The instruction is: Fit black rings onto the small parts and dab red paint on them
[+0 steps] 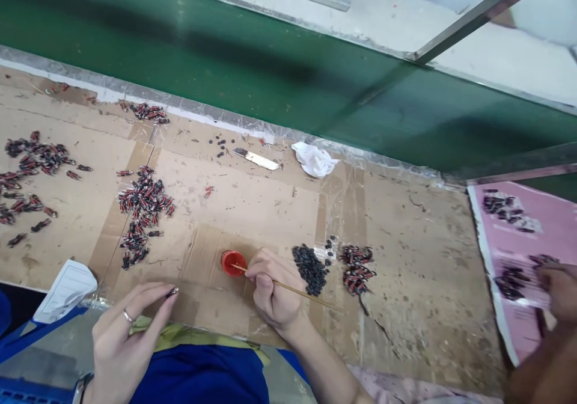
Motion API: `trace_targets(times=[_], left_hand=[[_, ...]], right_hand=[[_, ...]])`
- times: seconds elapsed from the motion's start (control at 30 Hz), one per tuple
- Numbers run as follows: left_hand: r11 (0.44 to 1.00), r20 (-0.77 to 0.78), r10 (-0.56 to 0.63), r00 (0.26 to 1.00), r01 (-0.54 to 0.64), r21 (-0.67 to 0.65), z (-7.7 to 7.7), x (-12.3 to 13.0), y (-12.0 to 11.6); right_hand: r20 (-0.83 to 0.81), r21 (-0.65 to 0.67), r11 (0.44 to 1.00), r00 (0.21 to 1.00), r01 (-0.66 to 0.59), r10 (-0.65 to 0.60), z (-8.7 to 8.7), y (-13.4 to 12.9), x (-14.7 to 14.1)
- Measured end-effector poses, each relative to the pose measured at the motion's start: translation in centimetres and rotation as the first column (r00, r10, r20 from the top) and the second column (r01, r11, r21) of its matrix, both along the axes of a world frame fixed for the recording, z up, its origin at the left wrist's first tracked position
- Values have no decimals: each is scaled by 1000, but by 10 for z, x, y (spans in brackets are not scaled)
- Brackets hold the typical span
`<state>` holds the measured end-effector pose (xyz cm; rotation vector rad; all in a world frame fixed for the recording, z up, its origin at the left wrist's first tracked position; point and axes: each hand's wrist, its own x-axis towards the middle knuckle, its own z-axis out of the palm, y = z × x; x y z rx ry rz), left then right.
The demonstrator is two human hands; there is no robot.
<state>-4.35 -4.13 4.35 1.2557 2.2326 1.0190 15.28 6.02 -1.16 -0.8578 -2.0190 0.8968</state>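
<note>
My left hand (128,332), with a ring on one finger, pinches a small dark part (172,293) between thumb and fingertips near the front edge. A thin wooden stick (306,296) is gripped in my right hand (276,287), its tip inside a small red cup (233,263). Right of that hand lies a heap of black discs (310,270), beside a pile of red-and-black parts (357,270). A larger pile of similar parts (143,202) sits to the left of the cup.
More parts (42,157) are scattered at far left. Toward the green panel (225,61) lie a blade-like tool (256,159) and crumpled white tissue (314,159). A folded paper (67,290) overhangs the front edge. Another person's hand (561,290) is over pink sheeting (559,229) at right.
</note>
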Motion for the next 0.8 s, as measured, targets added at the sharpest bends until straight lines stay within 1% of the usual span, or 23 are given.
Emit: trace_targets(times=[0.2,0.37,0.63,0.8], left_hand=[[999,11,35,999,-35,7,-13,-1,-10],[999,32,27,999,-28,16,-15,-1,-8],[996,86,-85,993,84,22,-17,9,3],[988,130,-157,979,155,24,-14,14,12]], right_hand=[[9,13,1000,1000,2,-2,0,1,-1],[20,39,999,1000,-6,5,4,-1,0],[66,110,994,998,-22,14,18,7,-4],[77,126,992,997,-18,8,21,7,-3]])
